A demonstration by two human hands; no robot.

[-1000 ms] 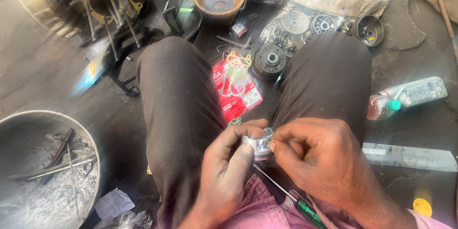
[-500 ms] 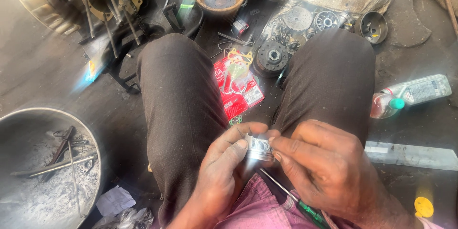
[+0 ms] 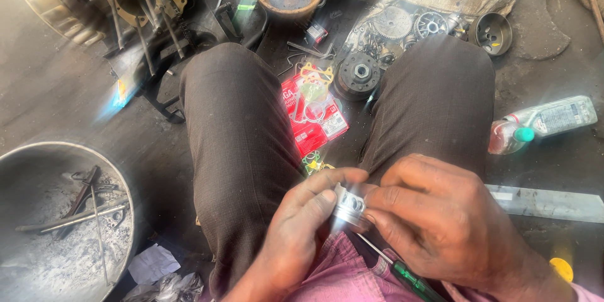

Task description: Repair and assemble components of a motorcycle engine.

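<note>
A small shiny round metal piston (image 3: 350, 204) is gripped between the fingertips of the left hand (image 3: 301, 226) and the right hand (image 3: 440, 220), low between the knees. A green-handled screwdriver (image 3: 402, 272) is laid across the lap just beneath. A red flat gasket packet (image 3: 313, 116) is seen on the floor ahead, near dark metal gears (image 3: 377, 44).

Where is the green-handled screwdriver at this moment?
In the head view it lies low, right of centre: the green-handled screwdriver rests across the lap under the right hand, beside the piston.

Left hand (image 3: 296, 233) and right hand (image 3: 440, 220) meet over the lap, fingers (image 3: 327, 201) pinched together.
</note>
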